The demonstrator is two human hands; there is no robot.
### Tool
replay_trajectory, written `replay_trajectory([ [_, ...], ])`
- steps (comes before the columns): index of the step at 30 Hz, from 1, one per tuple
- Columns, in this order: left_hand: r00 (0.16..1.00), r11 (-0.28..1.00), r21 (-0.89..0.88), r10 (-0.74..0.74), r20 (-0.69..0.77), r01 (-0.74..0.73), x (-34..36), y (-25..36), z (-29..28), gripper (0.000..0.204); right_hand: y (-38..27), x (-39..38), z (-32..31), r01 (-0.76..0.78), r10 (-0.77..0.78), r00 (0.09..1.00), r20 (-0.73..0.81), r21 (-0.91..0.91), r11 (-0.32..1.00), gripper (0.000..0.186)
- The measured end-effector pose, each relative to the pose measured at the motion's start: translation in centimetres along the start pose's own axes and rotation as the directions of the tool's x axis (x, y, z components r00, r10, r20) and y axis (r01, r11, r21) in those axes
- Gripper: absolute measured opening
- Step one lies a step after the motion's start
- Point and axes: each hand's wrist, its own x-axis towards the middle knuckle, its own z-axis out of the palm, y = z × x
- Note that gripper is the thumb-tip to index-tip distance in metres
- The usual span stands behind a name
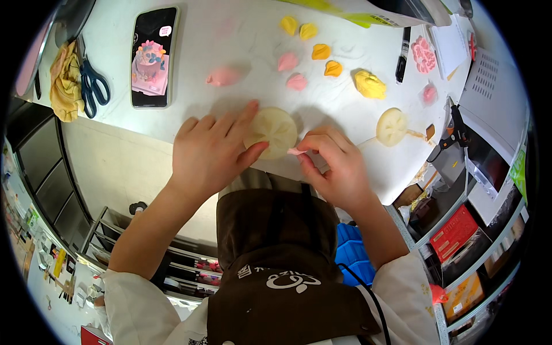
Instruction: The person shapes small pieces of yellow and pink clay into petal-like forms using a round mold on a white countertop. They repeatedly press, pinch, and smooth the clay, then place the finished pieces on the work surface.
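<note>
A round cream silicone mold (277, 131) with petal-shaped hollows lies near the table's front edge. My left hand (210, 146) rests against its left side, fingers stretched out, index finger and thumb touching the rim. Between the thumb and fingers of my right hand (339, 164), at the mold's lower right, is a small piece of pink paste (296, 151). Beyond the mold lie a larger pink lump (223, 76) and two pink petals, one of them a pink petal (296, 82). Yellow petals (308, 31) and orange petals (321, 52) sit farther back, with a yellow lump (370, 84) to their right.
A second round mold (391, 127) lies to the right, near a black glue gun (458, 127). At the left are a phone (154, 60) showing a pink cake, dark scissors (92, 86) and a yellowish cloth (66, 83). A black marker (403, 54) lies at the back right.
</note>
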Motion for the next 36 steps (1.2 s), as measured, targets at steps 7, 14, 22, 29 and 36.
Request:
replay_trajectory([
  [7,0.998,0.99,-0.129,-0.048,0.042,0.053,-13.1,-2.1,-0.6,0.025,0.9,-0.3,-0.3,0.012,-0.011,1.0,-0.017,0.02,1.0,0.023],
  [14,0.935,0.867,-0.354,-0.348,0.075,0.351,-12.6,1.0,0.9,0.035,0.9,1.6,0.6,0.083,-0.089,0.995,-0.041,-0.13,0.988,0.018],
  [22,0.92,0.909,-0.339,-0.326,-0.22,0.241,-3.1,5.7,2.4,0.078,1.2,3.2,1.0,0.277,-0.279,0.959,0.039,-0.314,0.908,0.023],
  [29,0.957,0.926,-0.335,-0.24,-0.165,0.174,-1.4,4.9,3.4,0.088,1.0,3.6,0.1,0.238,-0.225,0.971,0.083,-0.21,0.948,0.017],
  [36,0.965,0.921,-0.335,-0.244,-0.095,0.2,-0.5,4.6,1.8,0.082,-0.2,3.9,0.4,0.094,-0.071,0.99,0.122,-0.198,0.976,0.018],
])
